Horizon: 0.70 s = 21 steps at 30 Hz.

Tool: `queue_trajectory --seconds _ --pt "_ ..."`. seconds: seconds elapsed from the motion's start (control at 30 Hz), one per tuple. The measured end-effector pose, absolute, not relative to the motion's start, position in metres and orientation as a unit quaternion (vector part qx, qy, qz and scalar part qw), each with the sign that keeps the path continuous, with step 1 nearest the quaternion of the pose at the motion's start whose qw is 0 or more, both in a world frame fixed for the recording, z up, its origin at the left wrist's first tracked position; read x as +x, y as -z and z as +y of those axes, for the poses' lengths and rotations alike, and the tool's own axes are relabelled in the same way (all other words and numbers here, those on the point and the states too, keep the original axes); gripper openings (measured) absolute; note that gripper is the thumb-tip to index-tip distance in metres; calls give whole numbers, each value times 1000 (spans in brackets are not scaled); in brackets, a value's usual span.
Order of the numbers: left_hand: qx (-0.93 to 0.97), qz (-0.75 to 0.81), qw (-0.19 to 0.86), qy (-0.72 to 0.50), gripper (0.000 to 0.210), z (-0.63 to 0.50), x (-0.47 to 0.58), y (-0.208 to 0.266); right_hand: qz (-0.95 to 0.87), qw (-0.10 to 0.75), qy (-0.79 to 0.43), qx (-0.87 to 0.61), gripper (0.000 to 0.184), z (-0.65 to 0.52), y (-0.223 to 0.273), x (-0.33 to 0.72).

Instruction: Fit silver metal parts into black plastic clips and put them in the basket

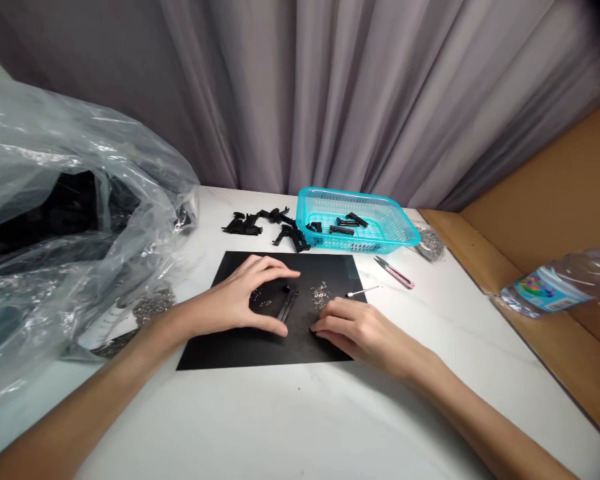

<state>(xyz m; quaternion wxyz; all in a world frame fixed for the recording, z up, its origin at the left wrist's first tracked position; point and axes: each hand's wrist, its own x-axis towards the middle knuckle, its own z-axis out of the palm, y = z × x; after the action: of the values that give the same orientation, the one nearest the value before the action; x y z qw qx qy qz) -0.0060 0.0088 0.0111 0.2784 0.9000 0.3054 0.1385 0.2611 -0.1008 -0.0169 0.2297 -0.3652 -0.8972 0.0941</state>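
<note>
On a black mat (pixel 205 347) lies a slim black plastic part (pixel 289 304), slightly tilted away from upright in view. My left hand (pixel 250 293) arches beside it, thumb and fingers spread apart, with nothing between them. To the right, my right hand (pixel 347 327) rests low over the mat with its fingertips pinched together; whatever they hold, if anything, is too small or hidden to make out. A loose pile of tiny metal pieces (pixel 320 295) lies just beyond the right fingertips. A few more small metal pieces (pixel 265 304) are scattered near my left palm.
A turquoise basket (pixel 400 233) holds several black parts; more black parts (pixel 243 225) lie left of it. Pink-handled snips (pixel 395 272) and a thin white-handled tool (pixel 363 291) lie right. Clear plastic bags (pixel 145 147) crowd the left; a bottle (pixel 555 287) lies in a cardboard box (pixel 545 180).
</note>
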Motion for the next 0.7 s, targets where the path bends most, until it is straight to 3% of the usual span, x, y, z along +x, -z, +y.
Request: queue_trajectory --seconds 0.13,0.37,0.7 --pt "917 285 256 -108 67 11 -8 -4 -868 303 -90 -382 26 -97 24 260" --pt "912 288 231 -177 65 -5 4 4 -777 441 -164 -418 18 -98 30 255" --pt "894 304 252 -210 61 -19 17 6 -654 479 -337 -480 8 -102 27 240"
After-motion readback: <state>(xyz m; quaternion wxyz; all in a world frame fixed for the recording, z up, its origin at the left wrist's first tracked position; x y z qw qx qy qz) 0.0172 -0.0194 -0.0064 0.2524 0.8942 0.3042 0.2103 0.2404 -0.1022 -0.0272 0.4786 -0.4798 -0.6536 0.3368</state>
